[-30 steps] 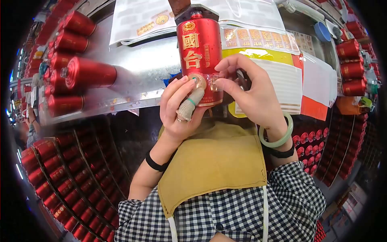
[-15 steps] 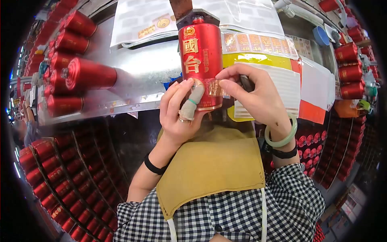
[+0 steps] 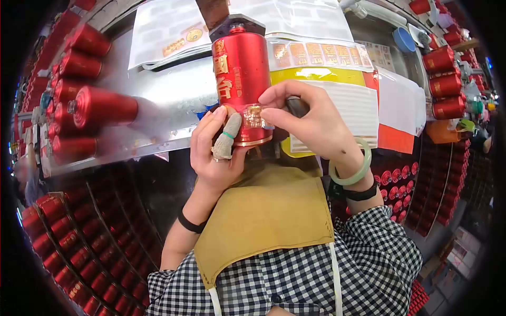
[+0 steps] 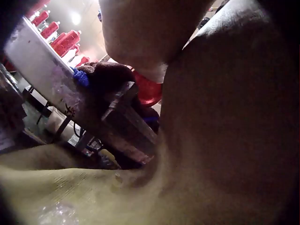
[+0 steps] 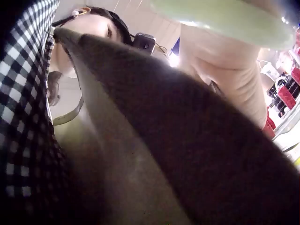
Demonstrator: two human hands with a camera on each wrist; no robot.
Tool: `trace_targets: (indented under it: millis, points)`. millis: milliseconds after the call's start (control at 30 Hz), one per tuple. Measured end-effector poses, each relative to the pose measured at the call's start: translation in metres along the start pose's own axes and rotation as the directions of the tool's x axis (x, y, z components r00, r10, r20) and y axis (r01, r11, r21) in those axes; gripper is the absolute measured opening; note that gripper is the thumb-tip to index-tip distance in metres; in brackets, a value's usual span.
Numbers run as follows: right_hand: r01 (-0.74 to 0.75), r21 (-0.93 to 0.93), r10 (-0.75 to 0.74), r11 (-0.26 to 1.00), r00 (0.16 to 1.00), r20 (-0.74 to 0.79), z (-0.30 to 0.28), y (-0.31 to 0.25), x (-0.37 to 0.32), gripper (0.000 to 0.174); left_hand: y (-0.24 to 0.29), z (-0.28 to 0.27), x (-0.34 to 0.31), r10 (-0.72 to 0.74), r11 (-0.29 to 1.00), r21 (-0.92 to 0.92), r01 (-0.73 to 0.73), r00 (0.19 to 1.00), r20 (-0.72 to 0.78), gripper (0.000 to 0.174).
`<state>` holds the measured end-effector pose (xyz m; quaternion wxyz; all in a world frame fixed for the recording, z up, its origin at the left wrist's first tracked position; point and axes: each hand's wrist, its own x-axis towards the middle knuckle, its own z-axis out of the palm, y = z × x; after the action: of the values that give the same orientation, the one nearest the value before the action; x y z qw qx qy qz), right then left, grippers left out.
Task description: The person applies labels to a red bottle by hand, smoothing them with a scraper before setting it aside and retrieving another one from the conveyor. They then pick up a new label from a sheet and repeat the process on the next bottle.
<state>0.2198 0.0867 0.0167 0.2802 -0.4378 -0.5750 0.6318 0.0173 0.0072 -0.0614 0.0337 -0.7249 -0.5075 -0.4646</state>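
A red bottle (image 3: 242, 68) with gold characters lies with its neck against a dark angular holder (image 3: 249, 25) in the head view. My left hand (image 3: 211, 152) grips its lower left side, one digit wrapped in a pale fabric finger cover (image 3: 225, 141) with a green band. A clear sticker with gold print (image 3: 253, 116) lies on the lower front of the bottle. At the sticker's right edge, my right hand (image 3: 316, 118) pinches it between thumb and forefinger. In the left wrist view a bit of the red bottle (image 4: 149, 89) shows past the hand.
Several red bottles (image 3: 105, 105) stand on the metal table (image 3: 163, 95) at left, more at right (image 3: 445, 87). Sticker sheets (image 3: 321, 54) and white striped paper (image 3: 342, 105) lie right of the bottle. Racks of bottles (image 3: 95, 247) flank the person, who wears a tan apron (image 3: 263, 226).
The bottle has turned, bringing its gold characters toward its left edge. The sticker now shows more fully across the front. Both hands stay at the bottle while the head view has shifted.
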Motion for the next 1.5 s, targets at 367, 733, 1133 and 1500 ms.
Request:
trace_targets:
  millis: [367, 733, 1133, 1500]
  points:
    - [0.064, -0.229, -0.095, 0.971, 0.987, -0.127, 0.009, -0.001, -0.001, 0.016, -0.001, 0.002, -0.003, -0.010, 1.000, 0.012, 0.010, 1.000, -0.025, 0.047]
    - [-0.006, 0.237, 0.007, 0.972, 1.000, -0.003, 0.000, 0.007, -0.016, 0.029, 0.017, -0.014, 0.027, -0.076, 0.975, -0.205, 0.087, 0.995, 0.063, 0.068]
    - [0.164, -0.010, -0.162, 0.986, 0.965, -0.205, 0.014, 0.015, -0.019, 0.017, 0.032, -0.016, 0.038, -0.560, 0.678, -0.425, 0.600, 0.796, 0.230, 0.048]
    - [0.108, -0.064, -0.118, 0.992, 0.977, -0.178, 0.028, 0.011, -0.027, 0.014, 0.039, -0.022, 0.044, -0.616, 0.523, -0.524, 0.673, 0.723, 0.313, 0.048]
